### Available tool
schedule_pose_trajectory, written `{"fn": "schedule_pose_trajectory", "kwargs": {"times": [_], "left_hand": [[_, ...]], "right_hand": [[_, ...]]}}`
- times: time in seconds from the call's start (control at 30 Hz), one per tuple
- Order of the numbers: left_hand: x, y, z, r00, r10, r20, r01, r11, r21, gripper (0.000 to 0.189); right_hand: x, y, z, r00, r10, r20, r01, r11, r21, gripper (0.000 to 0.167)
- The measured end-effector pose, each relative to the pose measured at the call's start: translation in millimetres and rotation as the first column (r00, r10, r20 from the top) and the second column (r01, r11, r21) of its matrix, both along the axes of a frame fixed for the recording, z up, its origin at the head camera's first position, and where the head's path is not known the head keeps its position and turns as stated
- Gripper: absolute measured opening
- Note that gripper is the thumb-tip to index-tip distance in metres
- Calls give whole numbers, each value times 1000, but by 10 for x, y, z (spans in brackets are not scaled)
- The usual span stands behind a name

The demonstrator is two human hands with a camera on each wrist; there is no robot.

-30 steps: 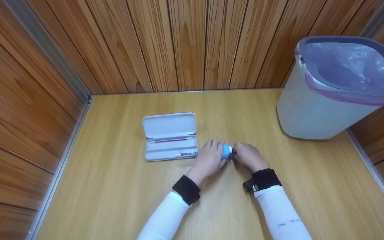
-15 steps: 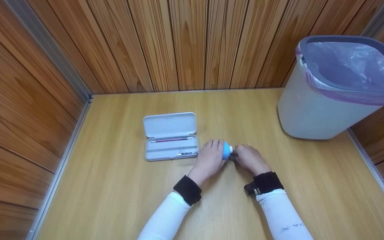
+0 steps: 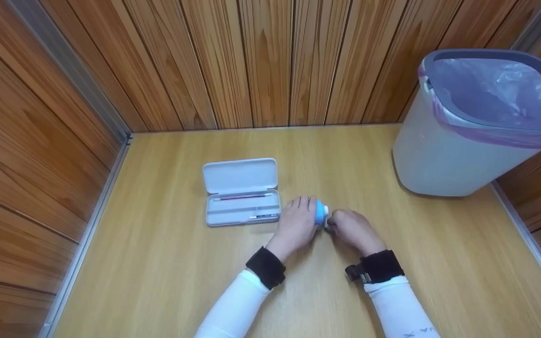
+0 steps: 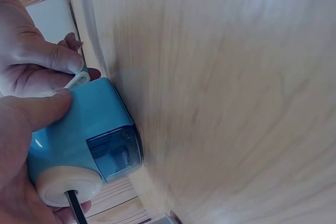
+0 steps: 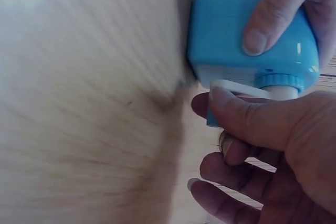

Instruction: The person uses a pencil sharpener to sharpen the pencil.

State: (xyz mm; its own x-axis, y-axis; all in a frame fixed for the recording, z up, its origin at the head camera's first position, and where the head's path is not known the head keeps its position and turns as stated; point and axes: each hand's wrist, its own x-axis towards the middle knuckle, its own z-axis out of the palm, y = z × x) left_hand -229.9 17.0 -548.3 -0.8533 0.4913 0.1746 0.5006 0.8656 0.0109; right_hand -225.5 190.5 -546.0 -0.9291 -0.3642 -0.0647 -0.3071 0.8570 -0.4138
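Sharpener (image 4: 100,111) is standing on the table (image 3: 181,281) beside the open pencil case (image 3: 240,176), black pencil (image 4: 77,209) poking out; left hand (image 3: 296,220): fingers are clamping its body, probably steadying it; right hand (image 3: 354,230): fingers are pinching the crank (image 5: 244,88), likely for leverage

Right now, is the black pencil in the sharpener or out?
Partly in: the black pencil goes into the pale ring on the blue sharpener.

Among dark letters (image 3: 425,330) on the right sleeve (image 3: 392,303), an X can be read; the label (image 4: 125,158) on the blue sharpener (image 4: 100,107) is too small.
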Motion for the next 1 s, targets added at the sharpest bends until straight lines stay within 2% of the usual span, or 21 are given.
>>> {"fn": "schedule_pose_trajectory", "kwargs": {"times": [0.13,0.3,0.6,0.77,0.87,1.0], "left_hand": [[2,5,3,1000,-1,-12,1,1000,-2,61],[-1,16,17,1000,12,29,-12,1000,-12,62],[-7,43,30,997,28,76,-26,999,-28,60],[-13,48,32,996,34,84,-32,999,-35,60],[-12,47,43,996,39,85,-36,999,-33,58],[-7,38,46,995,39,90,-36,999,-37,59]], "right_hand": [[56,9,46,1000,7,20,-7,1000,-7,9],[117,9,101,998,5,58,-4,1000,-18,9],[168,14,181,996,11,86,-14,999,30,7],[182,18,233,993,6,119,-8,1000,20,8],[180,8,272,993,17,118,-19,1000,18,10],[165,3,290,996,62,68,-65,997,32,12]]}}
